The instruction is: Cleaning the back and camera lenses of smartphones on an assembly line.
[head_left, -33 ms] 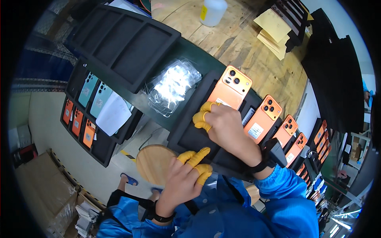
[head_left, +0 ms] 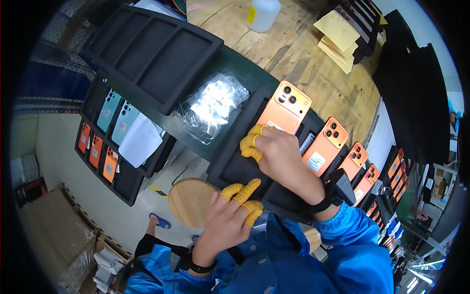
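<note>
Yellow finger cots cover fingertips on both hands. My right hand (head_left: pixel 281 154) is closed at the lower end of an orange phone (head_left: pixel 288 107), which lies back up with its cameras at the far end. Its curled fingers reach past the phone's left edge and hide that end. Nearer to me, my left hand (head_left: pixel 225 223) hovers at the front edge of a black foam tray (head_left: pixel 235 164). One finger points forward and the others bend. A clear plastic piece (head_left: pixel 262 223) shows beside the bent fingers; the thumb is hidden. Another orange phone (head_left: pixel 325 146) with a white label rests right of my right hand.
Shiny clear plastic pouches (head_left: pixel 215 105) are heaped left of the tray. An unfilled black tray (head_left: pixel 161 63) lies beyond them. More orange phones (head_left: pixel 353 159) continue rightward. Lower left, another tray holds teal phones (head_left: pixel 108 110). A white bottle (head_left: pixel 264 14) stands on the wooden table (head_left: pixel 298 54).
Both hands have shifted only very slightly to the right. The phones and trays look the same.
</note>
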`<state>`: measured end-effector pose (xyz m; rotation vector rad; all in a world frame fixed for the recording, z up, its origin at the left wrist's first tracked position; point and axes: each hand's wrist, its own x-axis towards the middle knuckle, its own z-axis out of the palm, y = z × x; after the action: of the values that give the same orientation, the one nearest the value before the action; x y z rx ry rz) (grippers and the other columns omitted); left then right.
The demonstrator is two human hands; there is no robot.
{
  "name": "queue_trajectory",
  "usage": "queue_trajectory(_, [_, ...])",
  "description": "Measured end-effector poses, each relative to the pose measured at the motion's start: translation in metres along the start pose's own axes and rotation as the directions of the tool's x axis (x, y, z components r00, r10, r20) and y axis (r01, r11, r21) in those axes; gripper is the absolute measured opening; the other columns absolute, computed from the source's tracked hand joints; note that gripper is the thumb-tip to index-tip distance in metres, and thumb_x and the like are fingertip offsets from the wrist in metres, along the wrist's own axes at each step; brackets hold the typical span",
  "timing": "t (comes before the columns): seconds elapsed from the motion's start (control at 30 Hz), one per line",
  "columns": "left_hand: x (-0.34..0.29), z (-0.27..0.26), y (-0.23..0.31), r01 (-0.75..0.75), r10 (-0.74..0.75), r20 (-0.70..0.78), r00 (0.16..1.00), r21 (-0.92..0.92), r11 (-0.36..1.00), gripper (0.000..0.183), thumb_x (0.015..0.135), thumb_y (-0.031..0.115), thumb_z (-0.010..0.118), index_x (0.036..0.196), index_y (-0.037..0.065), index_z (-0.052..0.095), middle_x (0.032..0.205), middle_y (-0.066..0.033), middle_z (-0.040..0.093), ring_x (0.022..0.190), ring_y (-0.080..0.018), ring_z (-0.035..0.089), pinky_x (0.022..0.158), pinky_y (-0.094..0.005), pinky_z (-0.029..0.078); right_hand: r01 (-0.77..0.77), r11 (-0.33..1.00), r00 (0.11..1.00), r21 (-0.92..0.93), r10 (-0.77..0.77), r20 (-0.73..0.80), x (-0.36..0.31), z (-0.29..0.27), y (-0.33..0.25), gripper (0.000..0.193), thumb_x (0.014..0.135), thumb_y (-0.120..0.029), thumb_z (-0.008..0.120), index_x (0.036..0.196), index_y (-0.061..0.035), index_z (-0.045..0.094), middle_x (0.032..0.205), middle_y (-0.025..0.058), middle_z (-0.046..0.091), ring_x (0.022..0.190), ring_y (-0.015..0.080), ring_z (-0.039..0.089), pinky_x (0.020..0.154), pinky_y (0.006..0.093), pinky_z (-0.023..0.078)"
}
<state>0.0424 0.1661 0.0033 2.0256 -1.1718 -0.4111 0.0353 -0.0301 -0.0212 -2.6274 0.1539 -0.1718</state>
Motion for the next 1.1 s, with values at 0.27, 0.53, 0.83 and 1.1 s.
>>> queue_trajectory(0.27, [0.031,0.012,-0.006,-0.072,0.043,0.137,0.99,0.216,0.974,0.021,0.061,0.012,0.068,0.08,0.004,0.066,0.077,-0.0117,0.059,0.089,-0.0285,0.056,0.086,-0.047,0.034,-0.178,0.965,0.972,0.19,0.143,0.188,0.002,-0.013,0.013,0.016,0.073,-0.009,0.072,0.087,-0.0038,0.066,0.081,0.0123,0.066,0.075,0.031,0.064,0.063,0.035,0.05])
queue_trajectory(0.53, [0.036,0.02,-0.007,-0.123,0.082,0.148,0.986,0.293,0.948,0.019,0.061,0.012,0.067,0.078,0.003,0.065,0.072,-0.0113,0.059,0.084,-0.0269,0.056,0.088,-0.0486,0.031,-0.277,0.904,0.96,0.326,0.249,0.126,0.009,-0.02,0.044,0.011,0.08,0.002,0.062,0.09,-0.0028,0.06,0.075,0.0053,0.061,0.072,0.0139,0.062,0.061,0.0263,0.05])
queue_trajectory(0.83, [0.042,0.016,-0.004,-0.121,0.079,0.161,0.984,0.271,0.955,0.016,0.064,0.013,0.067,0.075,0.002,0.064,0.073,-0.013,0.06,0.082,-0.029,0.057,0.089,-0.049,0.03,-0.411,0.709,0.876,0.574,0.481,0.033,0.07,-0.152,0.097,0.007,0.09,-0.007,0.053,0.094,-0.004,0.058,0.081,0.0013,0.057,0.075,0.0088,0.057,0.059,0.0248,0.053])
queue_trajectory(1.1, [0.042,0.008,0.0,-0.121,0.082,0.167,0.983,0.24,0.963,0.015,0.064,0.012,0.067,0.074,0.002,0.064,0.064,-0.0122,0.056,0.074,-0.0284,0.055,0.089,-0.0485,0.031,-0.29,0.824,0.875,0.487,0.434,-0.214,0.051,-0.225,0.105,0.022,0.094,-0.018,0.054,0.11,-0.005,0.058,0.094,0.0008,0.059,0.082,0.0086,0.057,0.066,0.0228,0.053])
